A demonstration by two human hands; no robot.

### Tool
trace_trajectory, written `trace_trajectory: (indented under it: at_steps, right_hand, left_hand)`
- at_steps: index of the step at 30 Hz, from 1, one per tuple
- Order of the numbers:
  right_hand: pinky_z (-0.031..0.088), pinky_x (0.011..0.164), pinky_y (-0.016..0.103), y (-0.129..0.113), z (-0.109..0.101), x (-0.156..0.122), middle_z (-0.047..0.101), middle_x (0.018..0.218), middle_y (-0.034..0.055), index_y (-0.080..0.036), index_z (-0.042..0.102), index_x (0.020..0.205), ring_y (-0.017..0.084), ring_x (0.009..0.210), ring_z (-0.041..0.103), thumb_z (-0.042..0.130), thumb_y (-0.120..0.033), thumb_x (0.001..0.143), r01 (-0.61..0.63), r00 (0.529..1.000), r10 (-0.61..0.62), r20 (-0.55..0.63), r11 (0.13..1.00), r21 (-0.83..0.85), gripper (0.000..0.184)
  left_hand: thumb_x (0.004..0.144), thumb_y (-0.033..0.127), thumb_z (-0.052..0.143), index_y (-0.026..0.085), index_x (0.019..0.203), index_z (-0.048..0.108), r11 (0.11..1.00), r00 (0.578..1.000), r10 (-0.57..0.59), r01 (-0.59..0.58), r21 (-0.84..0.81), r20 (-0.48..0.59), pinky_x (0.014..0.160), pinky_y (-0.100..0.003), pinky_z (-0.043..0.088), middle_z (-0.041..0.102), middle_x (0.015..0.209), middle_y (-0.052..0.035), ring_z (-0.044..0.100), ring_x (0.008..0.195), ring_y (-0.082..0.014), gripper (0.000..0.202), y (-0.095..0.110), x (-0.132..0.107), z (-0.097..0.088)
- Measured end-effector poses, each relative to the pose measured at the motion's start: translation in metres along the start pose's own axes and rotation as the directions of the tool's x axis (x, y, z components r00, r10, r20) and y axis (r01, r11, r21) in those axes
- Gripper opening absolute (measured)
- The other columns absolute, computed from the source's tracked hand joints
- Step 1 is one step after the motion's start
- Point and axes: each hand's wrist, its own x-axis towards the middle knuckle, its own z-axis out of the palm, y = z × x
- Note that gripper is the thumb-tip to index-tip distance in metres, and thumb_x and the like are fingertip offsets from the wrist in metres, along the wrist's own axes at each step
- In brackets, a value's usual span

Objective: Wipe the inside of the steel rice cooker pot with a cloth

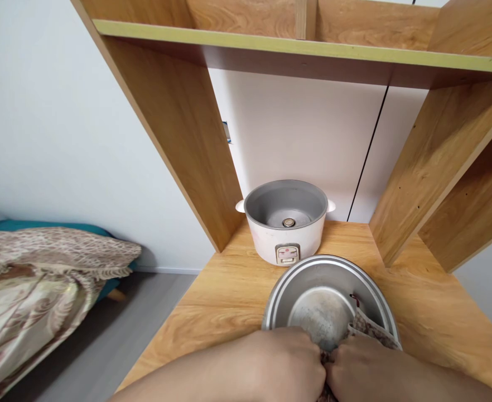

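Note:
A metal inner pot (pixel 299 282) stands on the wooden desktop in front of me. Above its near side, my left hand (pixel 290 354) and my right hand (pixel 361 363) are closed into fists, pressed side by side. Both grip a brown patterned cloth (pixel 370 326), which shows between the fists and below them. One end of the cloth, with a small dark red loop, lies against the pot's right inner wall. Just behind the pot sits a white rice cooker (pixel 266 245) without a lid, its grey inside and round heating centre visible. My fingertips are hidden.
Wooden upright panels (pixel 183 128) stand left and right of the cooker, with a shelf (pixel 304 50) above it. The desktop (pixel 204 301) ends at a slanted left edge. At far left, a patterned throw (pixel 53 279) covers a teal seat over a grey floor (pixel 145 301).

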Motion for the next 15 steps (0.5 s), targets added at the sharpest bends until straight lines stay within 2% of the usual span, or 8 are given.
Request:
trace_trajectory:
  at_steps: [3, 7, 10, 15]
  right_hand:
    - [0.036, 0.055, 0.035, 0.006, 0.005, -0.002, 0.082, 0.078, 0.0028, -0.021, 0.083, 0.082, 0.018, 0.058, 0.062, 0.069, -0.042, 0.103, 0.068, 0.997, -0.067, 0.035, 0.998, 0.000, 0.033]
    - [0.031, 0.049, 0.036, 0.003, -0.006, -0.001, 0.083, 0.080, 0.0046, -0.017, 0.084, 0.084, 0.017, 0.055, 0.058, 0.068, -0.041, 0.104, 0.144, 0.983, -0.127, 0.130, 0.981, -0.129, 0.035]
    - [0.030, 0.048, 0.035, -0.005, -0.020, 0.001, 0.083, 0.079, 0.0063, -0.015, 0.084, 0.083, 0.017, 0.053, 0.056, 0.067, -0.042, 0.106, 0.128, 0.980, -0.101, 0.170, 0.979, -0.160, 0.039]
    - [0.030, 0.046, 0.035, -0.015, -0.035, 0.004, 0.084, 0.080, 0.0083, -0.013, 0.084, 0.083, 0.014, 0.045, 0.044, 0.064, -0.043, 0.108, 0.076, 0.970, -0.034, 0.239, 0.983, -0.168, 0.044]
  left_hand:
    - [0.083, 0.031, 0.073, 0.025, 0.042, 0.026, 1.000, 1.000, -0.001, 0.000, -0.019, -0.020, 0.042, -0.038, 0.030, 0.034, 0.036, 0.0012, 0.025, 0.036, -0.0163, 0.063, 0.000, -0.001, -0.001]
    - [0.084, 0.031, 0.073, 0.024, 0.042, 0.026, 1.000, 1.000, -0.014, 0.014, -0.019, 0.001, 0.041, -0.037, 0.029, 0.031, 0.036, 0.0015, 0.025, 0.036, -0.0159, 0.063, 0.003, -0.002, -0.004]
    - [0.084, 0.030, 0.072, 0.024, 0.043, 0.027, 1.000, 1.000, -0.022, 0.022, -0.006, 0.008, 0.043, -0.037, 0.030, 0.030, 0.037, 0.0015, 0.026, 0.036, -0.0159, 0.061, 0.005, -0.003, -0.006]
    - [0.081, 0.032, 0.074, 0.025, 0.043, 0.031, 0.999, 1.000, -0.015, 0.015, 0.034, 0.021, 0.045, -0.038, 0.034, 0.042, 0.039, -0.0002, 0.032, 0.039, -0.0166, 0.058, 0.004, -0.004, -0.005]
